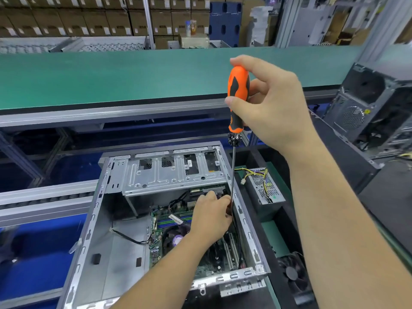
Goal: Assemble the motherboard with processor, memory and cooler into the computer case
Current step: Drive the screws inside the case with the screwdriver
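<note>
Orange and black, the handle of a long screwdriver (238, 98) is gripped by the right hand (270, 103), whose thumb and fingers are curled round it; the forearm is raised from the lower right and the tool is held nearly upright. A cluster of small dark screws is seen clinging to the shaft just below the handle. The thin metal shaft is directed down along the right inner wall of the computer case (89, 237), where its lower end is met by the left hand (211, 216). The left hand is reached into the case from below, its fingers bent together at the shaft near the tip; the tip itself is hidden behind them.

The case is laid open on its side, grey sheet metal with a perforated drive cage at its far end. The motherboard (156, 248) is seated on the case floor toward the right side, green, with blue memory slots (171, 221), black expansion slots and thin black cables; the cooler (176, 238) is partly covered by the left wrist.

A power supply (265, 186) with yellow and black wires is placed just beside the case on the right, and a black fan (292, 273) nearer the viewer. A green conveyor belt (133, 74) is seen beyond.
</note>
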